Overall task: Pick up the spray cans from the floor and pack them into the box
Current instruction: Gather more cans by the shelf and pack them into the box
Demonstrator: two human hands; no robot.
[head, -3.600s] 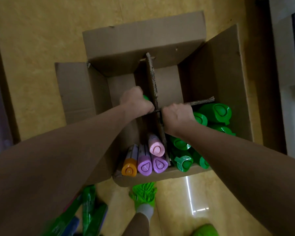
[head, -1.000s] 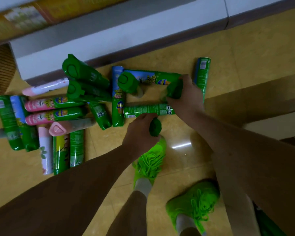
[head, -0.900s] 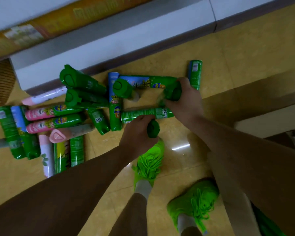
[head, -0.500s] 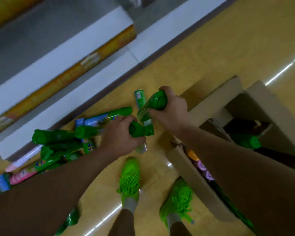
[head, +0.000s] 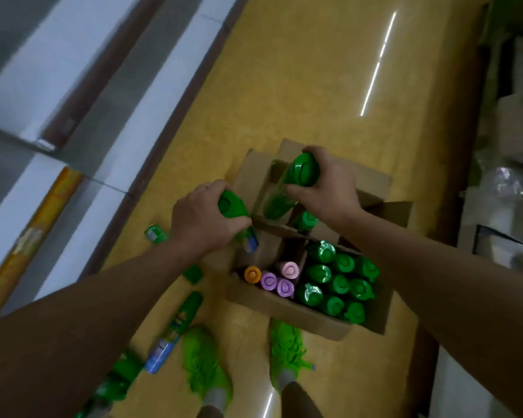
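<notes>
The open cardboard box (head: 287, 309) stands on the floor, split by cardboard dividers. My left hand (head: 198, 220) grips a green spray can (head: 233, 206) by its cap, above the box's left edge. My right hand (head: 329, 185) holds a second green spray can (head: 287, 188), tilted, with its lower end inside the far compartment. Several green-capped cans (head: 338, 282) stand packed in the near right compartment. Purple, pink and orange capped cans (head: 277, 276) fill the near left one. One green can (head: 307, 220) stands in the far right compartment.
More spray cans lie on the yellow floor left of the box, among them a long green and blue can (head: 175, 330) and a small green can (head: 156, 233). My bright green shoes (head: 206, 363) stand just before the box. White shelving runs along the left.
I have turned from the pile of cans on the floor to the box. Both hands, each with a green can, have come over the box, and the right one's can has dipped into it.
</notes>
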